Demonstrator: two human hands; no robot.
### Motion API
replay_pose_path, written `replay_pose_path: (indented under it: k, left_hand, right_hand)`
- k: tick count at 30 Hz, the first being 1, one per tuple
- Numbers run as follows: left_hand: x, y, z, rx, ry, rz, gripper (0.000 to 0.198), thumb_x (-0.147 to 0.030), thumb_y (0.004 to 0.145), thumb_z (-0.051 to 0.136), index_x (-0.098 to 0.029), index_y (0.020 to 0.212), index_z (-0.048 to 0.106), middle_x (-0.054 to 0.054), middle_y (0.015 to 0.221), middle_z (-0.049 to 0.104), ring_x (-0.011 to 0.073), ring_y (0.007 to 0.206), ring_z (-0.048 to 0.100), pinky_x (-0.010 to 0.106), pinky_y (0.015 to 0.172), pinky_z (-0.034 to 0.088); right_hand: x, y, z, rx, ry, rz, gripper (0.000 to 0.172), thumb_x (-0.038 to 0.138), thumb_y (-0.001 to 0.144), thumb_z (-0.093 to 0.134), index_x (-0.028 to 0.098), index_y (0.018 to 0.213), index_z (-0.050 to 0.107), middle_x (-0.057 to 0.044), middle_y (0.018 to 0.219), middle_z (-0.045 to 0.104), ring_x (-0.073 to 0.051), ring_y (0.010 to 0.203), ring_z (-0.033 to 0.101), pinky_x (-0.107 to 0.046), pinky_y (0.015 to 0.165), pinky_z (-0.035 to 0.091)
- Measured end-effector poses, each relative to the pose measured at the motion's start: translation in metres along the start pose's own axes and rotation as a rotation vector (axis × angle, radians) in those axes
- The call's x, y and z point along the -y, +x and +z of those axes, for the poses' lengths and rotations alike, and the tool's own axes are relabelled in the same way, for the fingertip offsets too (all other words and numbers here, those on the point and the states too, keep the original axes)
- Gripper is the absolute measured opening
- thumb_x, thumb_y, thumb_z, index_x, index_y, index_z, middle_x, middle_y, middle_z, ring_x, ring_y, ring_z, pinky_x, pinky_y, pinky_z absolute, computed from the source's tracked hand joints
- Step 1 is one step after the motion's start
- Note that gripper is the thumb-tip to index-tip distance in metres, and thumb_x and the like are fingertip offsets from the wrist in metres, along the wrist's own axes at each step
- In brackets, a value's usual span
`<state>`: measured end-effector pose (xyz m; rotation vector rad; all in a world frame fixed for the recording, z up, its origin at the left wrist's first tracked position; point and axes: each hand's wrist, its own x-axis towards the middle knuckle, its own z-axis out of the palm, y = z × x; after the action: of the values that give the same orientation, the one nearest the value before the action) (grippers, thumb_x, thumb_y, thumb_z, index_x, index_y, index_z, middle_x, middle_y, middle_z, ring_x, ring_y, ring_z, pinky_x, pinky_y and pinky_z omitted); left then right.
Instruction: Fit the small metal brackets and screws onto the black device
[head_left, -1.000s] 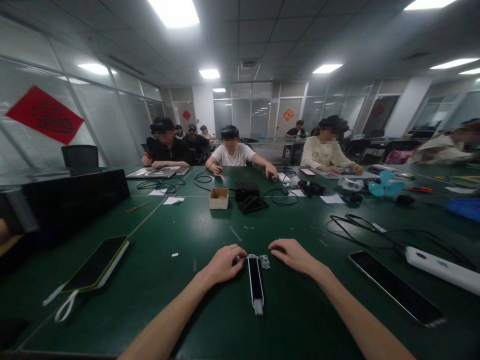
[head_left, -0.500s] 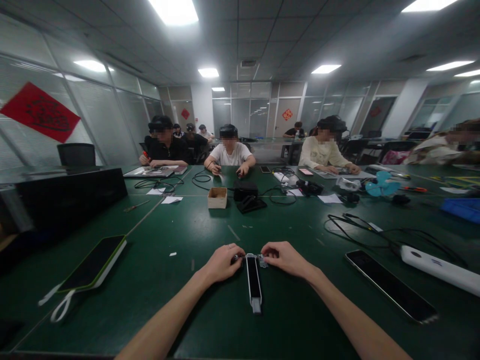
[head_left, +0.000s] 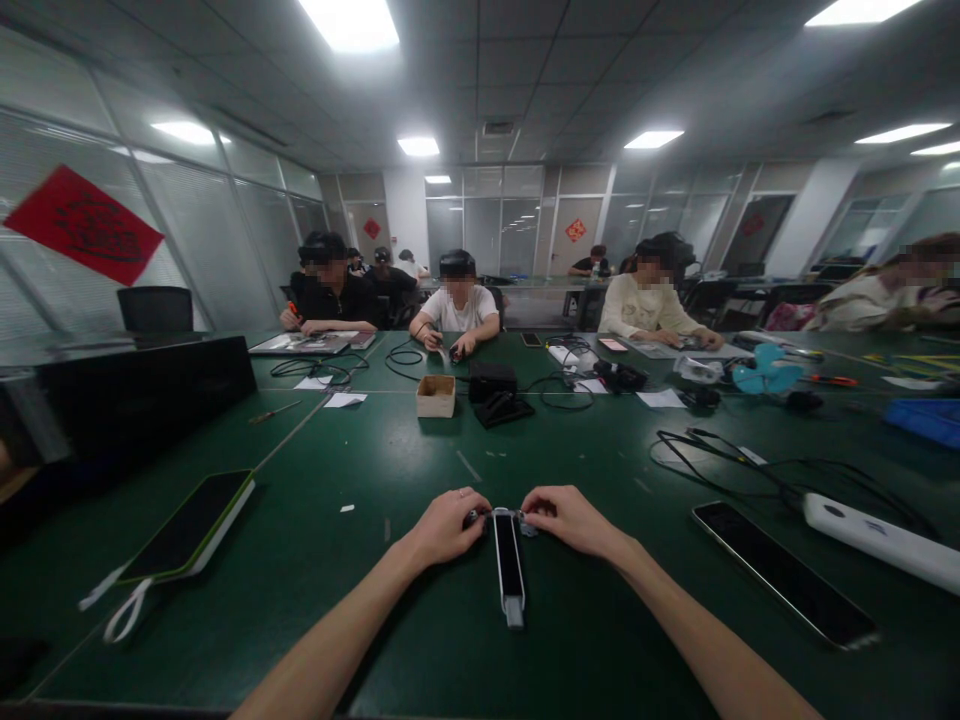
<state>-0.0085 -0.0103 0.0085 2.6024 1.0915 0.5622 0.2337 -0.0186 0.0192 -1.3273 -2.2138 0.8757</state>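
Observation:
In front of me a slim white-framed device with a black face (head_left: 508,560) lies lengthwise on the green table, a grey plug-like piece (head_left: 514,612) at its near end. My left hand (head_left: 448,525) is closed at the device's far left corner, finger and thumb pinching a small dark part (head_left: 471,518). On the other side my right hand (head_left: 566,517) pinches a small greyish part (head_left: 529,530) by the far right corner. Fingers cover most of both small parts, so their kind is unclear.
A phone (head_left: 784,572) and a white power strip (head_left: 881,540) with black cables lie to the right. At left rests a green-edged tablet-like device (head_left: 187,530) with a white strap. Farther off stand a small open box (head_left: 436,398) and black items (head_left: 495,385). Several people sit beyond.
My hands stay almost in place at the device's far end; the greyish part by my right fingers has shifted slightly. Across the table, a co-worker's hand has moved left.

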Motion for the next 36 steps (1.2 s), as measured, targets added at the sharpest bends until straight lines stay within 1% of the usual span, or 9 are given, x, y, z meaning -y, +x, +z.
replay_pose_path:
  k: [11,17,25,30,36]
  left_hand:
    - [0.001,0.000,0.000,-0.002,0.002,0.000,0.018,-0.017,0.084,0.048,-0.019,0.099,0.059,0.003,0.090,0.060,0.0161,0.082,0.056,0.026,0.075,0.043]
    - [0.003,0.000,0.002,-0.011,-0.005,0.009,0.018,-0.017,0.083,0.049,-0.019,0.099,0.059,0.003,0.091,0.061,0.0160,0.082,0.057,0.026,0.075,0.043]
    - [0.001,0.000,0.001,-0.004,0.009,-0.005,0.019,-0.018,0.084,0.049,-0.019,0.099,0.060,0.003,0.091,0.061,0.0162,0.082,0.057,0.026,0.075,0.043]
    - [0.000,-0.001,0.000,-0.012,0.006,0.002,0.018,-0.017,0.084,0.049,-0.019,0.098,0.060,0.003,0.091,0.061,0.0160,0.082,0.057,0.026,0.074,0.043]
    - [0.001,-0.001,0.001,-0.014,0.011,0.002,0.018,-0.018,0.084,0.048,-0.019,0.098,0.059,0.003,0.091,0.061,0.0162,0.082,0.056,0.026,0.074,0.043]
  right_hand:
    - [0.000,0.001,0.001,0.002,0.000,-0.005,0.022,0.036,0.084,0.054,0.020,0.094,0.065,0.000,0.083,0.064,-0.013,0.071,0.055,-0.023,0.062,0.041]
    - [-0.002,0.002,0.002,-0.024,-0.043,-0.011,0.020,0.033,0.084,0.055,0.019,0.092,0.066,-0.001,0.085,0.063,-0.013,0.070,0.054,-0.023,0.060,0.040]
    - [-0.007,0.003,0.003,-0.024,-0.090,-0.053,0.022,0.035,0.087,0.051,0.021,0.094,0.066,-0.002,0.092,0.063,-0.016,0.081,0.056,-0.025,0.068,0.043]
    - [-0.011,0.005,0.005,-0.012,-0.110,-0.073,0.025,0.037,0.090,0.046,0.021,0.094,0.065,-0.002,0.092,0.062,-0.016,0.084,0.056,-0.027,0.074,0.043]
    - [-0.009,0.004,0.007,-0.060,-0.076,-0.031,0.020,0.035,0.089,0.049,0.020,0.094,0.061,-0.002,0.092,0.058,-0.014,0.075,0.053,-0.025,0.065,0.043]
